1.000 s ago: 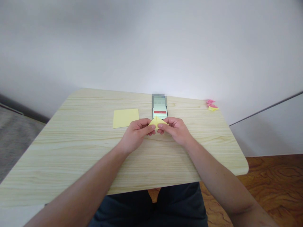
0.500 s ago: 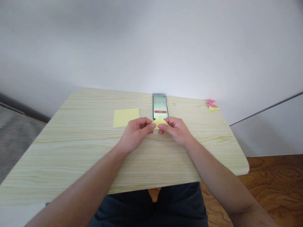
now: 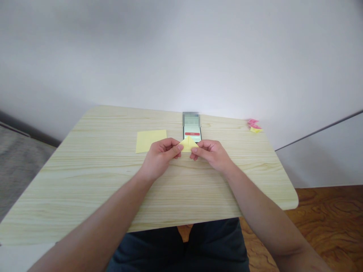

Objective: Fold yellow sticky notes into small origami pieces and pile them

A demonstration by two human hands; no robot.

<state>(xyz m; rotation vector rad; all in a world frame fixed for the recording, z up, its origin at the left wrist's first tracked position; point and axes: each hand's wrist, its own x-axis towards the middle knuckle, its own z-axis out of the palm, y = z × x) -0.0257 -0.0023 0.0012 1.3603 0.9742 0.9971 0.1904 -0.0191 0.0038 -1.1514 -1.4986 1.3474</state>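
Observation:
A small folded piece of yellow paper (image 3: 188,145) is held between my two hands, its point facing away from me and a crease running down its middle. My left hand (image 3: 161,155) pinches the left corner between thumb and fingers. The right corner is pinched by my right hand (image 3: 211,154) in the same way. Just beyond the paper's tip lies a phone (image 3: 192,130) with a lit screen. A flat yellow sheet (image 3: 150,140) rests on the table, beyond and left of my left hand. The fingers under the folded paper are partly hidden.
The light wood-grain table (image 3: 181,196) stands against a white wall (image 3: 181,56). Near its far right edge sit small folded pink papers (image 3: 253,124) and a yellow one (image 3: 256,130). Wooden floor (image 3: 326,215) shows at the right, grey carpet (image 3: 19,162) at the left.
The folded paper has shifted slightly left and away from me. My left hand has moved a little left, and the gap between my thumbs is wider.

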